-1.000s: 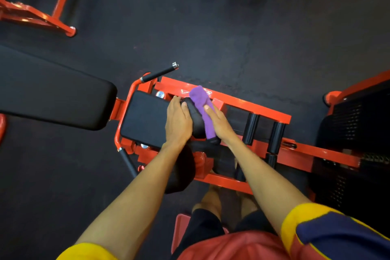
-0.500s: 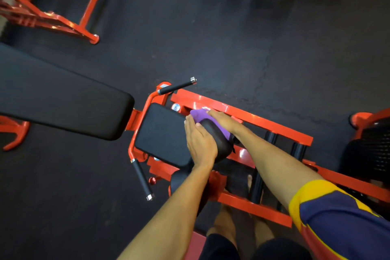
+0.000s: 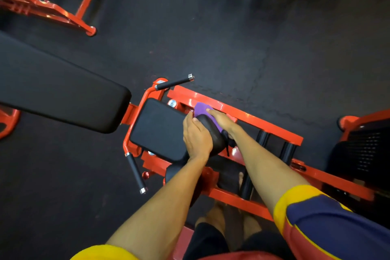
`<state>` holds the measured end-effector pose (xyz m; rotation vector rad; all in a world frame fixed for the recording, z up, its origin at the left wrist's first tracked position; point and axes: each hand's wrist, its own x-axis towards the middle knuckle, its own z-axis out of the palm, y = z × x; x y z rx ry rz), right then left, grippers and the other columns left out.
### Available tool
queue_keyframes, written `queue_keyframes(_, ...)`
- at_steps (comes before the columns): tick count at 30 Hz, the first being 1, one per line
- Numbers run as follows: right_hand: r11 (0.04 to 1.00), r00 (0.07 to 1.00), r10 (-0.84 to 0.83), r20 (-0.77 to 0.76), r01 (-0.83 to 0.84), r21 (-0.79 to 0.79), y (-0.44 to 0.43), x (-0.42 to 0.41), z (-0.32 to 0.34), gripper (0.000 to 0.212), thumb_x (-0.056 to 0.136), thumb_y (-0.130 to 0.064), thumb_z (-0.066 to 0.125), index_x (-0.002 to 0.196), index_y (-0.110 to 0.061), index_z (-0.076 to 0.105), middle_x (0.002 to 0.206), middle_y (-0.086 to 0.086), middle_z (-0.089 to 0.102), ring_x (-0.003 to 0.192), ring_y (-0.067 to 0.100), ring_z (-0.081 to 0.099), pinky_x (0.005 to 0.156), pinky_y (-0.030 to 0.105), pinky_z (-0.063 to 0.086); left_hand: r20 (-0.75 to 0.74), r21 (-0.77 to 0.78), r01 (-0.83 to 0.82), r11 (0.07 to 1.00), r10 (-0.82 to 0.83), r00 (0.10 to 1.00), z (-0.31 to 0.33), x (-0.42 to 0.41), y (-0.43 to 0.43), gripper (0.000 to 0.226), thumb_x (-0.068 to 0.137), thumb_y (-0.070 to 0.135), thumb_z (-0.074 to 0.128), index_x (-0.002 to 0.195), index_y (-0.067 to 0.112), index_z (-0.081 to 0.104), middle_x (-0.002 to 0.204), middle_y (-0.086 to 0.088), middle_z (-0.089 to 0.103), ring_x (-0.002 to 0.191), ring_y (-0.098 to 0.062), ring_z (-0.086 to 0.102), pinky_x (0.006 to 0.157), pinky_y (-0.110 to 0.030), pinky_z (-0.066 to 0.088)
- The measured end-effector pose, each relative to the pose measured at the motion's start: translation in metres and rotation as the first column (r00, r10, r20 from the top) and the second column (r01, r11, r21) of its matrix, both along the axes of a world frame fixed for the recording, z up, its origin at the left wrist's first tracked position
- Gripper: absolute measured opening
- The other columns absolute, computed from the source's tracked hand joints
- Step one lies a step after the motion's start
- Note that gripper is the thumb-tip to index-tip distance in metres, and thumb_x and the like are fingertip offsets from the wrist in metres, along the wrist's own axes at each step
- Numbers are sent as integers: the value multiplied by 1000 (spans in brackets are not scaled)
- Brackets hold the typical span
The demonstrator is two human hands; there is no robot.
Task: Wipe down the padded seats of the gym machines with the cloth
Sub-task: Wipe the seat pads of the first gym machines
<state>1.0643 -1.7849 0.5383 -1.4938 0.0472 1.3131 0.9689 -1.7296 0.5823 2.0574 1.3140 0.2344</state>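
Since a second ago, your cloth (image 3: 201,108) has slid from lying along the top of the roller pad (image 3: 213,133) to its far end, and your right hand (image 3: 221,120) has gone with it, round to the pad's right side. Your left hand (image 3: 197,137) stays on the pad's left side, as before.

The cloth is purple, soft and bunched into a rounded fold. The roller pad is a black, smooth, slightly glossy cylinder. Just left of it sits the seat pad (image 3: 158,129), a flat black rectangle with rounded corners and a matte skin. A longer black back pad (image 3: 59,91) lies further left. The frame (image 3: 242,114) is glossy orange-red metal tube and bar, with two black grip handles (image 3: 175,82) capped in silver. The floor (image 3: 253,38) is dark, rubbery matting.

Your left hand grips the roller pad, fingers curled over its top. Your right hand's fingers lie nearly straight on the cloth, pressing it against the pad; the thumb is hidden.
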Motion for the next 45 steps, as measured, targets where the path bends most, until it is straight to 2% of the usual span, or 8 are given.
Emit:
queue_keyframes(8, 994, 983, -107, 152, 106, 13, -28, -38, 24, 71, 98, -65, 48, 156, -25, 39, 155, -10, 41, 144, 7, 35, 121, 29, 25, 21, -80, 51, 995, -49, 999, 7, -3, 2, 45, 109, 22, 31, 149, 6, 44, 153, -12, 45, 141, -28, 41, 115, -35, 28)
queue_keyframes(12, 962, 960, -271, -76, 269, -41, -39, -59, 7, 53, 102, -60, 47, 137, -22, 58, 128, -1, 65, 117, 15, 62, 105, 34, 48, 59, -145, 141, 979, -133, 989, 9, -9, 10, 47, 110, 26, 29, 151, 5, 40, 155, -11, 41, 143, -25, 38, 118, -34, 27)
queue_keyframes(20, 963, 899, -262, 352, 264, 43, -44, -74, 61, 40, 109, -36, 45, 137, -12, 62, 129, 3, 66, 120, 19, 61, 113, 39, 44, 64, -239, 315, 918, -309, 949, 22, -42, 25, 45, 109, 24, 36, 150, 5, 40, 153, -14, 42, 140, -27, 40, 113, -31, 27)
queue_keyframes(27, 976, 792, -215, 571, 154, 155, -16, -124, 135, 23, 109, -28, 47, 122, -19, 64, 119, -2, 67, 107, 11, 62, 99, 21, 45, 211, -193, 275, 942, -234, 949, 73, -86, 31, 28, 104, 17, 42, 93, 7, 66, 110, -15, 61, 106, -33, 53, 99, -42, 41)
queue_keyframes(30, 955, 849, -279, 448, 198, 219, 8, -145, 160, 36, 92, -41, 53, 102, -11, 69, 100, 3, 70, 92, 15, 63, 94, 35, 50, 267, -281, 235, 931, -160, 950, 118, -107, 40, 42, 93, 47, 35, 91, 15, 62, 103, -12, 69, 98, -31, 63, 87, -40, 50)
queue_keyframes(36, 957, 669, -5, 743, -211, 197, 65, -188, 211, 41, 86, -18, 48, 123, -6, 62, 124, 11, 68, 115, 24, 65, 105, 44, 49, 399, -392, 131, 911, 41, 916, 161, -180, 97, 42, 107, 40, 42, 127, 9, 63, 123, -8, 65, 118, -22, 58, 92, -24, 38)
queue_keyframes(40, 889, 540, 80, 838, -420, 185, 114, -216, 226, 30, 95, 1, 58, 124, -7, 56, 127, 8, 63, 118, 23, 61, 107, 44, 47, 528, -287, 140, 948, 35, 848, 177, -248, 145, 35, 90, 39, 68, 107, 8, 65, 99, 1, 69, 85, 1, 61, 79, -17, 48)
queue_keyframes(45, 792, 386, 229, 894, -608, 60, 190, -240, 244, 50, 86, -7, 73, 129, -18, 51, 131, 4, 52, 120, 16, 55, 108, 42, 46, 421, -138, 54, 989, 10, 907, 204, -310, 206, 39, 84, 13, 64, 123, 11, 64, 108, -1, 69, 96, -15, 63, 74, -8, 47)
